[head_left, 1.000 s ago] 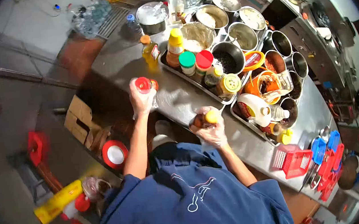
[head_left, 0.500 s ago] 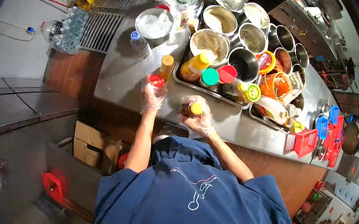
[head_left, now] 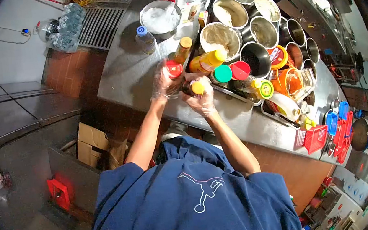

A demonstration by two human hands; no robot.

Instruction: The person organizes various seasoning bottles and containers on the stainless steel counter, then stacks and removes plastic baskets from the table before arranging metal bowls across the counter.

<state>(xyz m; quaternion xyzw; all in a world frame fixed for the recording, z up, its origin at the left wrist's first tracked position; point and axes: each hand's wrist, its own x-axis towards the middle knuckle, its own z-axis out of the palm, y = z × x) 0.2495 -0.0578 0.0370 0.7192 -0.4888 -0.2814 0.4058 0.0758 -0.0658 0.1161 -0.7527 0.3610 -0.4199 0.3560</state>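
My left hand (head_left: 165, 83), in a clear plastic glove, is closed around a red-capped bottle (head_left: 174, 68) near the table's front edge. My right hand (head_left: 203, 98), also gloved, grips a dark bottle with a yellow cap (head_left: 197, 88) just to the right. The two hands are close together. Beyond my left hand stands an amber bottle with an orange-yellow cap (head_left: 183, 50). A yellow squeeze bottle (head_left: 207, 62) leans at the tray's edge, with a green-lidded jar (head_left: 222, 74) and a red-lidded jar (head_left: 240, 70) beside it.
Several metal pots, such as one with pale paste (head_left: 221, 41), crowd the tray. A bowl of white powder (head_left: 161, 17) and a blue-capped clear bottle (head_left: 145, 40) stand at the back left. A red basket (head_left: 315, 139) sits at the table's right end. An orange tub (head_left: 287, 82) is nearby.
My left hand has moved right and away from me with the red-capped bottle. My right hand has risen slightly with the yellow-capped bottle. The hands are nearer each other, and the view has shifted a little.
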